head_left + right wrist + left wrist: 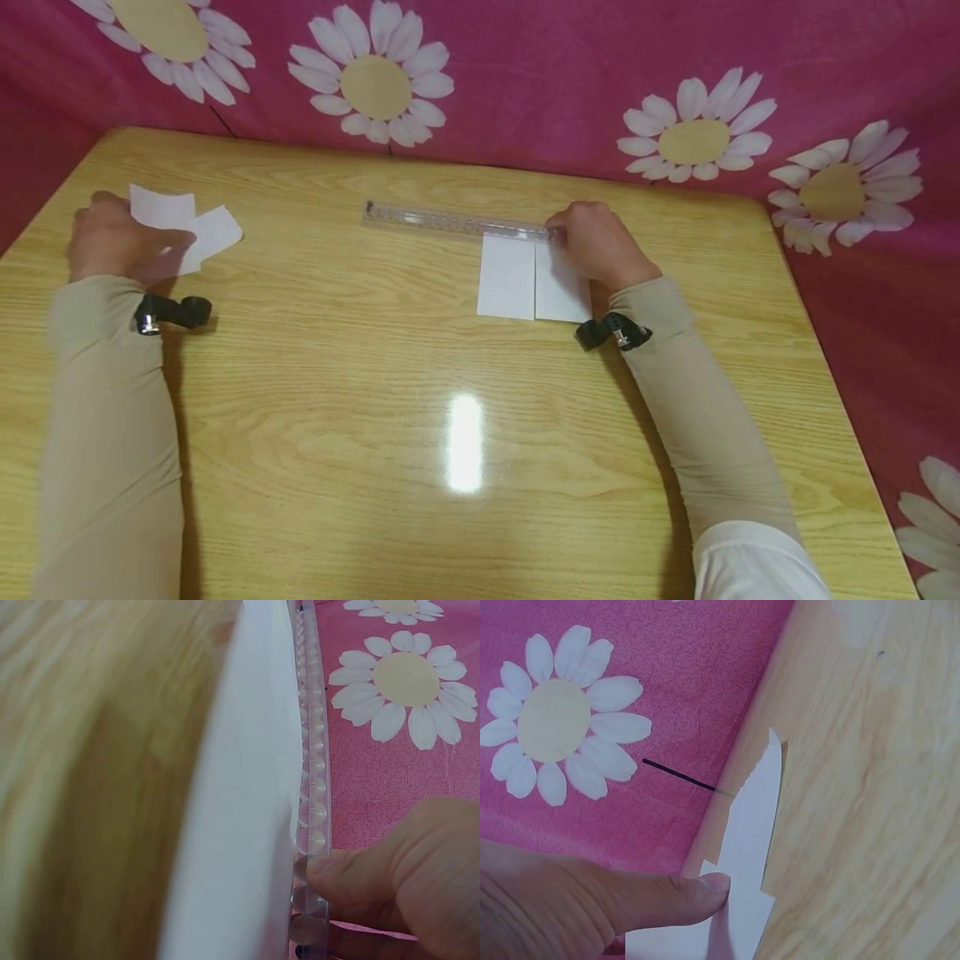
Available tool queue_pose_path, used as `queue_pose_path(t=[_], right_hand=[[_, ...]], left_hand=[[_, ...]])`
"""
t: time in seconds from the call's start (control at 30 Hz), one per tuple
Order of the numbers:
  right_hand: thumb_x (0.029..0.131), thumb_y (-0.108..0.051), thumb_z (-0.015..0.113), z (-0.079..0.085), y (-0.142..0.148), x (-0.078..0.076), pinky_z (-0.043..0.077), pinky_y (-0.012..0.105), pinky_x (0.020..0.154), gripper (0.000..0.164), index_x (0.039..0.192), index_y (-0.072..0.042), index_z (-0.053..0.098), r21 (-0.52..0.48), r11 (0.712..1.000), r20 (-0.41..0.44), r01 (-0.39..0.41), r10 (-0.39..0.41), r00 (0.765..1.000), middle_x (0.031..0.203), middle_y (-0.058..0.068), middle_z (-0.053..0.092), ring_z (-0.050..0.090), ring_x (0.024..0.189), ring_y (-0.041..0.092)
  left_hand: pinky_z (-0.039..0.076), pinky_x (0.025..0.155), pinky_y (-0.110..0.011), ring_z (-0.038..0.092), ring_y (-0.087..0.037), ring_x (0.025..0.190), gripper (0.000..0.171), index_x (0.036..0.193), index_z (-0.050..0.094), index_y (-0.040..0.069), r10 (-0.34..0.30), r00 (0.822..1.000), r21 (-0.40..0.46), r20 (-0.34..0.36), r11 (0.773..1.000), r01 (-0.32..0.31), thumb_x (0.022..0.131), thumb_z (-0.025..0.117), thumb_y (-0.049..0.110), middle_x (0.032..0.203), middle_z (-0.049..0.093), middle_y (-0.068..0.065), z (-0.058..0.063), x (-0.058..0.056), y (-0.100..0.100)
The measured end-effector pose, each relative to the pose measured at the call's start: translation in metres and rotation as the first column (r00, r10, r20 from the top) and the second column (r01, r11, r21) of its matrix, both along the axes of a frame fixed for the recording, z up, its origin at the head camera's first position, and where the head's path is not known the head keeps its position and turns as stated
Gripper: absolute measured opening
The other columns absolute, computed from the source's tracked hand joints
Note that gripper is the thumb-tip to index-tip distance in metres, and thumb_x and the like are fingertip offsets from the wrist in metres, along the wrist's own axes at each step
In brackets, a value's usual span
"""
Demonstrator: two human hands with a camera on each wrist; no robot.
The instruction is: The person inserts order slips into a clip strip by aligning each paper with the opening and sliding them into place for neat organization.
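On the far left of the head view, my left hand [120, 242] pinches torn-edged pieces of white paper [219, 233] that overlap each other. The left wrist view shows its thumb [656, 904] pressed on the paper strips [751, 821], one of them tapering to a ragged point. At the right, my right hand [600, 246] grips the right end of a clear plastic ruler [435, 218] between thumb and fingers. Two white paper rectangles [507, 279] sit side by side along the ruler's near edge, the right one partly behind the hand. Round shapes run along the ruler [315, 787].
A wood-grain table [337, 375] lies under both hands, with a bright light reflection near its middle. Pink cloth [540, 92] with large white flowers hangs behind the far edge and along the right side. Each wrist wears a black strap with a small camera [197, 311].
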State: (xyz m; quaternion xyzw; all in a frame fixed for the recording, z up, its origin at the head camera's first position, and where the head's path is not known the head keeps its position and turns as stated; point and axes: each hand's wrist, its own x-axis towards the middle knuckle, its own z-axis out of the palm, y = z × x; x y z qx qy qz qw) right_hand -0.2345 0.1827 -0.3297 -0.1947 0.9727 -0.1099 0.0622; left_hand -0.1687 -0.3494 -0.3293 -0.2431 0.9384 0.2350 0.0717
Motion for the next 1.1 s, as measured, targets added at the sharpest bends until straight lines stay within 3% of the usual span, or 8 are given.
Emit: queue_pose_path(t=[0.37,0.6,0.8,1.1], right_hand=[[0.102,-0.004,0.05,-0.0018,0.0013,-0.0019,0.052,0.052,0.106,0.035,0.131,-0.005,0.07,-0.006,1.0,0.015,-0.001,0.001,1.0,0.13,0.023,0.07,0.065,0.122,0.04],[0.101,-0.004,0.05,-0.002,0.0018,-0.0023,0.051,0.052,0.107,0.035,0.131,-0.005,0.071,-0.005,1.0,0.009,-0.001,0.002,1.0,0.131,0.021,0.071,0.065,0.124,0.04],[0.101,-0.005,0.051,-0.0024,0.0022,-0.0029,0.052,0.052,0.106,0.035,0.13,-0.005,0.071,0.0,1.0,0.005,-0.002,0.002,1.0,0.131,0.021,0.071,0.066,0.123,0.04],[0.102,-0.005,0.051,-0.0022,0.003,-0.002,0.052,0.051,0.107,0.035,0.13,-0.005,0.071,-0.015,1.0,0.012,-0.004,0.004,1.0,0.13,0.022,0.071,0.065,0.123,0.04]], left_hand=[[0.034,0.112,-0.069,0.035,-0.059,0.13,0.093,0.157,0.013,-0.011,-0.017,1.0,0.065,-0.002,0.998,0.017,0.097,0.061,0.04,0.151,0.033,-0.043,0.0009,0.0003,-0.0012],[0.034,0.113,-0.07,0.037,-0.058,0.128,0.088,0.155,0.015,-0.011,-0.025,1.0,0.089,-0.018,0.996,0.026,0.097,0.061,0.037,0.15,0.034,-0.042,0.0004,0.0005,0.0001],[0.03,0.118,-0.071,0.033,-0.057,0.134,0.09,0.161,0.011,-0.005,-0.007,1.0,0.153,0.014,0.988,0.005,0.097,0.061,0.033,0.16,0.028,-0.039,0.0,-0.0027,0.0014],[0.035,0.11,-0.067,0.041,-0.054,0.126,0.074,0.156,0.029,-0.01,-0.062,0.997,0.135,-0.044,0.989,0.068,0.102,0.044,0.039,0.15,0.04,-0.04,0.0014,-0.0041,-0.0034]])
